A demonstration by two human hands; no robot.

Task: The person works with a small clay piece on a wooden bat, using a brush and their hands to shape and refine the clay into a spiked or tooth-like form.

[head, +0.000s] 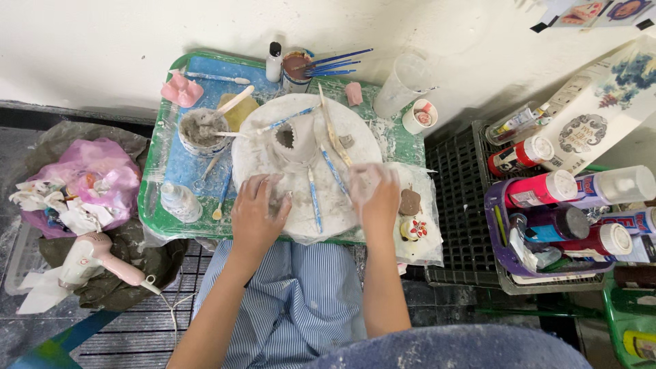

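Observation:
My left hand [258, 210] rests fingers-down on a round white clay-smeared turntable [254, 152], pressing a bit of grey clay under the fingertips. My right hand [374, 195], coated in pale clay, lies at the turntable's right edge with fingers curled; whether it holds anything is unclear. A small grey clay cup with a jagged rim [290, 140] stands at the disc's middle. Several blue-handled modelling tools [313, 198] and a wooden stick [330, 123] lie on the disc.
A green tray [152, 205] holds a bowl of grey slip [198, 131], a pink clay piece [182, 89], a brush cup [296, 68] and a plastic cup [404, 85]. Painted clay pieces [412, 227] sit right. A pink hair dryer [92, 256] lies left; paint bottles [543, 188] fill crates right.

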